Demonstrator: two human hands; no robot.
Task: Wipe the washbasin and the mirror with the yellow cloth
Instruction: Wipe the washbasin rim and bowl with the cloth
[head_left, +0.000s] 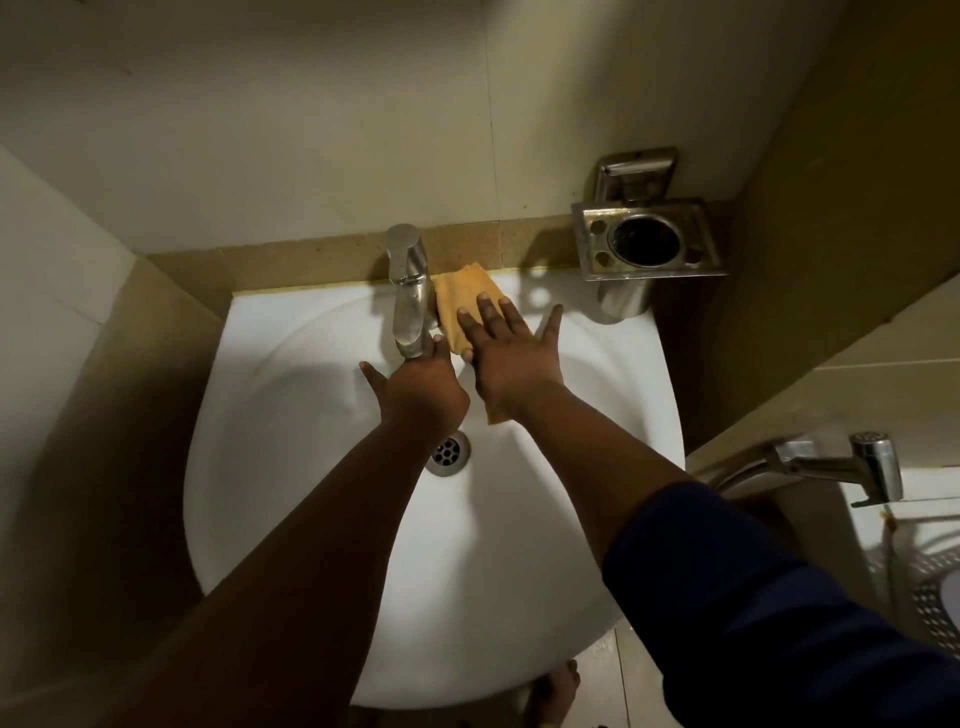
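A white washbasin fills the middle of the head view, with a steel drain at its bottom. The yellow cloth lies on the basin's back slope just right of the steel tap. My right hand presses flat on the cloth with fingers spread and straight. My left hand is below the tap spout, fingers reaching under it, thumb out to the left; the fingertips are partly hidden by the spout. No mirror is in view.
A steel tumbler and toothbrush holder hangs on the wall above the basin's right back corner. A health-faucet sprayer sits to the right, over a toilet edge. Tiled walls close in on the left and right.
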